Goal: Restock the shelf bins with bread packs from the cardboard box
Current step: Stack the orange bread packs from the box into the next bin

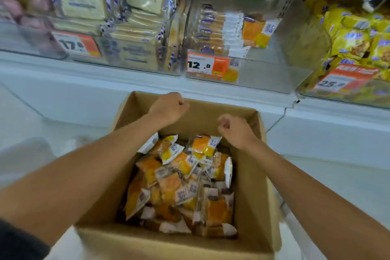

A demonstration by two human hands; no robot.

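Observation:
An open cardboard box [255, 192] stands below me on the floor, holding several orange-and-white bread packs [175, 183] in a loose heap. My left hand [168, 107] hovers over the box's far rim with its fingers curled and nothing in it. My right hand [236, 129] hangs above the far right part of the box, fingers also curled and holding nothing. On the shelf above, a clear bin [263, 74] with a 12.8 price tag holds the same orange packs [256, 31] stacked at its left; its right half has room.
A clear bin [118, 53] at the left is packed with pale sliced-bread packs. A bin of yellow packs [356, 42] stands at the right. The white shelf front [84, 95] runs behind the box. Pale floor lies on both sides.

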